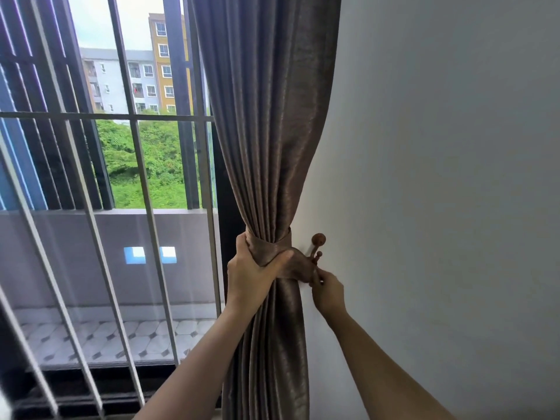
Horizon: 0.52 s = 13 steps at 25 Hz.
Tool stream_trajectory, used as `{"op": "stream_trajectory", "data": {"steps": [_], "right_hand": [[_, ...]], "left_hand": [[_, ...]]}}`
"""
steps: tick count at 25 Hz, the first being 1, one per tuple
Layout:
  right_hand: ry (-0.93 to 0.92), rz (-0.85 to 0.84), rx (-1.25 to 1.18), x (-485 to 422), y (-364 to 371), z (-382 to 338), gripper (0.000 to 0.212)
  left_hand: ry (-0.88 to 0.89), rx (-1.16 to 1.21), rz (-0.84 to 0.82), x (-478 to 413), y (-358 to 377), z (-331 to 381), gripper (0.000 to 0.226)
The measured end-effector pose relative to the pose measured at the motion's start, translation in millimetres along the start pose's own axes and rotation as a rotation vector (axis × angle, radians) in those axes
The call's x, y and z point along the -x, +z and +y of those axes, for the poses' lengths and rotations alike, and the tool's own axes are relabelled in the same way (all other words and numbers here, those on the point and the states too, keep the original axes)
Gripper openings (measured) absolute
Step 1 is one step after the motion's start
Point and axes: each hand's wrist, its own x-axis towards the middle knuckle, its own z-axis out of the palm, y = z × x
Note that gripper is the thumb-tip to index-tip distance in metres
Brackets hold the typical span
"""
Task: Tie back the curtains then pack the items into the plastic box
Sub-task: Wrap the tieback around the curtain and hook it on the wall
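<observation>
2 hands: L curtain (R tieback)

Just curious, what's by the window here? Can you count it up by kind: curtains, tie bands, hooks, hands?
Curtain: 1
Tieback band: 1
Wall hook: 1
Hands: 2, the left hand gripping the gathered curtain, the right hand pinching the band's end by the hook
Total: 5

The curtain ran out past the top and bottom edges. The fingertips of the left hand were hidden behind its folds, and the tieback partly covered the fingertips of the right hand and the base of the hook.
</observation>
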Motion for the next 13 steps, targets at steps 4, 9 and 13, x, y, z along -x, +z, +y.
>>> {"op": "stream_trajectory", "data": {"steps": [4,9,13], "right_hand": [[-0.112,0.025,-0.159,50.1,4.5,11.3,0.034],[-0.194,-0.409,-0.164,61.9,-11.5,-0.2,0.076],[-0.269,-0.185,0.086,66.4,-3.9,-18.0,0.046]], "left_hand": [[-0.099,-0.061,-0.350,36.5,-26.5,-42.2,0.078],[-0.073,-0.217,-0.364,55.4,-48.6,-65.1,0.046],[-0.078,-0.303,-0.426,54.1,-48.9,-54.2,0.036]]}}
